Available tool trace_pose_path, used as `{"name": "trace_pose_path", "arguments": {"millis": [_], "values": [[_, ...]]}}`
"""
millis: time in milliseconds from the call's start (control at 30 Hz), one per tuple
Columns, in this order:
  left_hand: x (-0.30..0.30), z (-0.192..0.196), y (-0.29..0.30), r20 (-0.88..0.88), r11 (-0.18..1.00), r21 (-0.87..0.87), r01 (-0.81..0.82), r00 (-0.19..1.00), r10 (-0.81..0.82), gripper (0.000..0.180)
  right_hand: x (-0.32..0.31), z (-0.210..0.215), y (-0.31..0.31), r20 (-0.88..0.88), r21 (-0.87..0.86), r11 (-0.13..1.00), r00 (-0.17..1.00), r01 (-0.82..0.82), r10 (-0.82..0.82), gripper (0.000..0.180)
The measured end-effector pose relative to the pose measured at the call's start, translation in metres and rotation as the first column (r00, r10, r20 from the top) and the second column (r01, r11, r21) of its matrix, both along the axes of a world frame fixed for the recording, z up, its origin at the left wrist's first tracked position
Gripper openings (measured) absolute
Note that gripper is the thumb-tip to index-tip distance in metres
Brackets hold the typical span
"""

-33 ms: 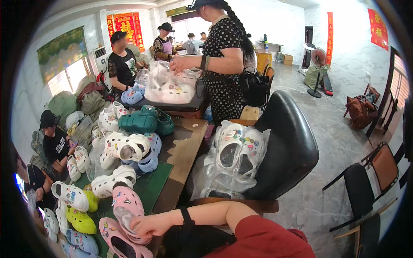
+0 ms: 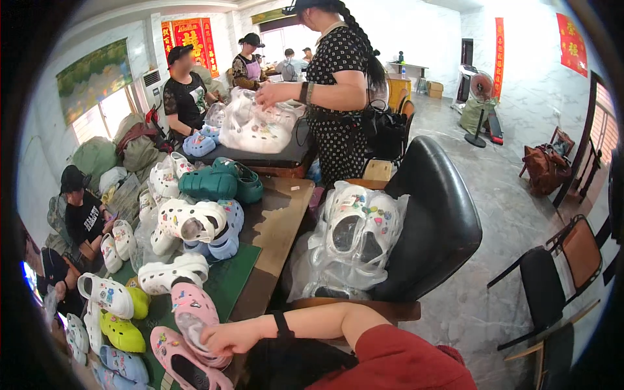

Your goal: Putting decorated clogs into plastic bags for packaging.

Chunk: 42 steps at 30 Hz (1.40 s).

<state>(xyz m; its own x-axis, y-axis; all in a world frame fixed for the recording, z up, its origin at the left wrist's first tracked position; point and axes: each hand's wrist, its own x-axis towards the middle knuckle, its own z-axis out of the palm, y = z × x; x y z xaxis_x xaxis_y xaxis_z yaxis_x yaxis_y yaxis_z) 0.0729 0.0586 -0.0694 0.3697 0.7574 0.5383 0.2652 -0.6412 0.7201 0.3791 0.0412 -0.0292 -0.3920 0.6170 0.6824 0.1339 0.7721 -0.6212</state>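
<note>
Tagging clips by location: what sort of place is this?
Likely a small footwear sorting or packing workshop: a table heaped with clogs, bagged pairs on a chair, several workers. A hand rests on a pink clog.

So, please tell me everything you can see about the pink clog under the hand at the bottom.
The pink clog looks like soft moulded foam or rubber, with small coloured charms on its rounded toe. It lies upright on the table, partly on the green mat, toe pointing away from the person. Something clear, perhaps plastic, sits in its opening. A hand wearing a black wristband rests on its heel end, and a second pink clog lies close beside it.
</note>
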Motion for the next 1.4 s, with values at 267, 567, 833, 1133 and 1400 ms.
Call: {"name": "trace_pose_path", "arguments": {"millis": [267,567,833,1133,1400], "values": [[-0.003,0.014,-0.024,-0.214,0.958,0.226,-0.176,0.950,0.225,0.070,-0.009,0.000,0.007,-0.202,-0.087,0.996,0.978,0.031,-0.048,0.022],[0.017,0.026,0.001,-0.073,0.970,-0.227,-0.086,0.995,0.071,0.091,-0.005,-0.004,0.046,-0.231,-0.187,0.974,0.957,0.130,-0.172,0.017],[0.020,0.068,-0.014,-0.358,0.970,0.146,-0.196,0.903,0.236,0.100,-0.002,0.034,0.024,-0.161,0.020,0.912,0.902,0.409,-0.400,0.016],[0.078,0.067,0.003,-0.452,0.934,0.352,-0.061,0.863,0.227,0.079,-0.016,0.051,0.058,0.461,0.164,0.726,0.598,0.668,-0.655,0.020],[0.085,0.040,0.012,-0.373,0.883,0.453,-0.120,0.875,0.310,0.054,-0.044,0.058,0.032,0.312,0.197,0.842,0.782,0.502,-0.539,0.011]]}}
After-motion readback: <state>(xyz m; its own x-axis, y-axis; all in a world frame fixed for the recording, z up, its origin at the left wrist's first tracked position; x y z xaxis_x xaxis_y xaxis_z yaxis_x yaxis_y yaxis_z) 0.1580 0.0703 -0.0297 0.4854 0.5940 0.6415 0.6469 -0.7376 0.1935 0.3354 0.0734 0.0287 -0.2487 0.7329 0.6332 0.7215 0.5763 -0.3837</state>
